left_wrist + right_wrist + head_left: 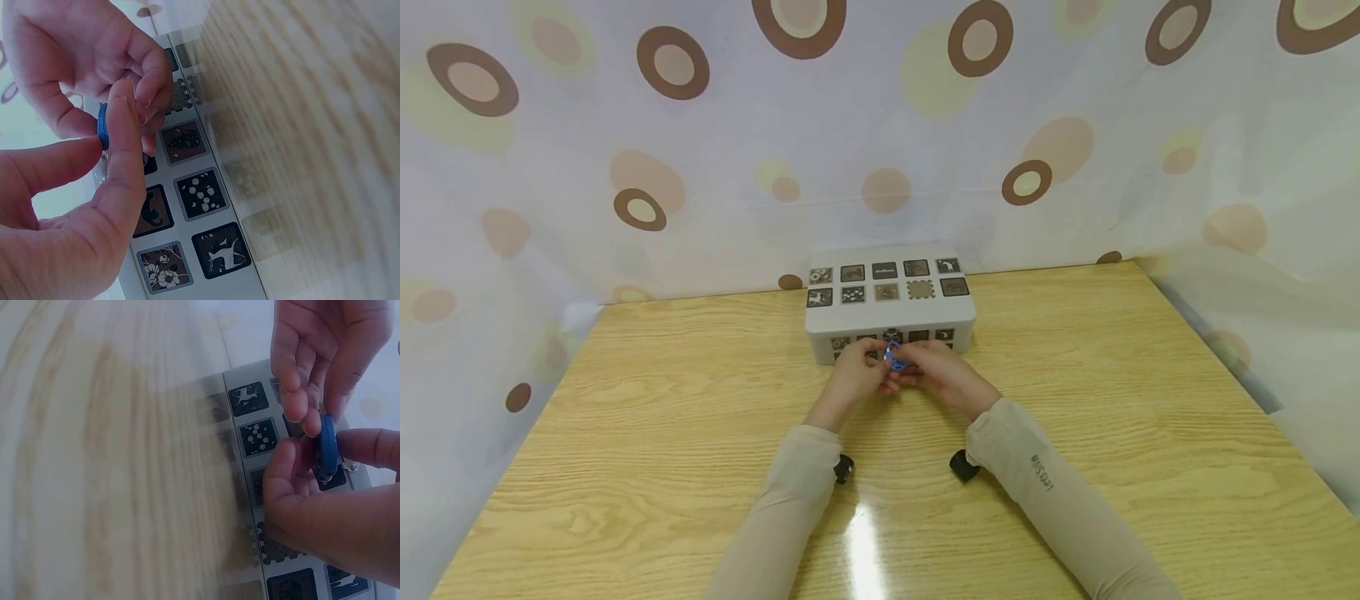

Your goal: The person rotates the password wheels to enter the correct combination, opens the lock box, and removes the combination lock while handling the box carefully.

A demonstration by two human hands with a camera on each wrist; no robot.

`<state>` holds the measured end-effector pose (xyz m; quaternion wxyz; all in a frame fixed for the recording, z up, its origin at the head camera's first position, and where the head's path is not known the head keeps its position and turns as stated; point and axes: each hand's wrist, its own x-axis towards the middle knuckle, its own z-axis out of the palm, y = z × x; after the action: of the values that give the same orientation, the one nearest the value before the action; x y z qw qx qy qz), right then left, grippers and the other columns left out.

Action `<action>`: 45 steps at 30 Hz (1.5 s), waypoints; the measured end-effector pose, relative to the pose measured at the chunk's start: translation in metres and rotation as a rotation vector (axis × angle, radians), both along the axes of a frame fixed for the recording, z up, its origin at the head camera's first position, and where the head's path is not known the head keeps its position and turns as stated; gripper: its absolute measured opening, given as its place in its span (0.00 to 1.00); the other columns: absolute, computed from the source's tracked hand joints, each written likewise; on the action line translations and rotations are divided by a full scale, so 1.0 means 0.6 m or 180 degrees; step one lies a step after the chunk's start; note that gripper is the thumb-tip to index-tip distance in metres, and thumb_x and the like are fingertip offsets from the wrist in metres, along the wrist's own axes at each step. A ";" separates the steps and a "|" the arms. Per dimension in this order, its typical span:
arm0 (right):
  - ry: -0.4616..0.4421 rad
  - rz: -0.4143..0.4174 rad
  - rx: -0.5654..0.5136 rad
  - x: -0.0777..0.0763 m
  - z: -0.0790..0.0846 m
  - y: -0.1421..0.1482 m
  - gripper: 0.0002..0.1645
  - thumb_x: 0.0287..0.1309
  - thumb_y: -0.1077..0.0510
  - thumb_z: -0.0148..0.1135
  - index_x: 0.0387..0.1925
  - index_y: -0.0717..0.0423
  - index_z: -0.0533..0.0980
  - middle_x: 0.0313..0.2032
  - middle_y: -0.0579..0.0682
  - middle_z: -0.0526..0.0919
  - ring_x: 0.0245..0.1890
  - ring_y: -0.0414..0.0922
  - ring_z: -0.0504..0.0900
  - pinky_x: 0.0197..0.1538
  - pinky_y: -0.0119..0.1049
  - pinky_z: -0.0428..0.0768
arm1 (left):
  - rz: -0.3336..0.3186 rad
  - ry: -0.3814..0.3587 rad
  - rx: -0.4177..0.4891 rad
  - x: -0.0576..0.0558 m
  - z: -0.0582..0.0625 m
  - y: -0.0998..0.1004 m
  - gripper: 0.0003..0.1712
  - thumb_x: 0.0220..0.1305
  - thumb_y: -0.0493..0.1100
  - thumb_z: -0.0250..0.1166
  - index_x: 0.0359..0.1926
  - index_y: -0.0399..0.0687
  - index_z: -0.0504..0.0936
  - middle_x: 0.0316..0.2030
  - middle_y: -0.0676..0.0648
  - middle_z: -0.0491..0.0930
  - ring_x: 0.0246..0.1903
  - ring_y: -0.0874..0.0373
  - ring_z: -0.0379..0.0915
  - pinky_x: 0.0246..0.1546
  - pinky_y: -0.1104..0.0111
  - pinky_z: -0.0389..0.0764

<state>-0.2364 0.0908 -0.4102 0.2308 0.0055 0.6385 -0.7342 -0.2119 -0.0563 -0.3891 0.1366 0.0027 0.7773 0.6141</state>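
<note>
Both hands meet at the front of a white lidded box (850, 317) with dark square pictures on it. Between them is a small, flat blue object (896, 361) with a rounded edge; its exact kind I cannot tell. My left hand (856, 371) pinches it from the left with thumb and index finger. From the other side my right hand (947, 371) grips it too, thumb on one face and curled fingers behind, as the right wrist view shows. A small metal clasp (352, 467) on the box shows just beside the blue object (327, 449).
The box stands at the back of a wood-grain table (662, 433), near a hanging sheet (880, 125) with printed circles. Sheets also hang along both sides. Black wrist devices (964, 466) sit under the beige sleeves (1037, 467).
</note>
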 end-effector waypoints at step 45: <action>0.0098 -0.0001 0.0082 0.001 -0.005 -0.003 0.19 0.68 0.64 0.47 0.48 0.81 0.70 0.28 0.49 0.78 0.27 0.37 0.79 0.33 0.25 0.80 | 0.0020 0.0016 -0.0042 -0.004 -0.004 0.002 0.22 0.68 0.28 0.53 0.62 0.29 0.67 0.28 0.33 0.81 0.22 0.52 0.81 0.32 0.62 0.85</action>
<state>-0.2358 0.0889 -0.4130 0.2207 -0.0027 0.6513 -0.7260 -0.2144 -0.0548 -0.3916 0.1328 0.0008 0.7817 0.6093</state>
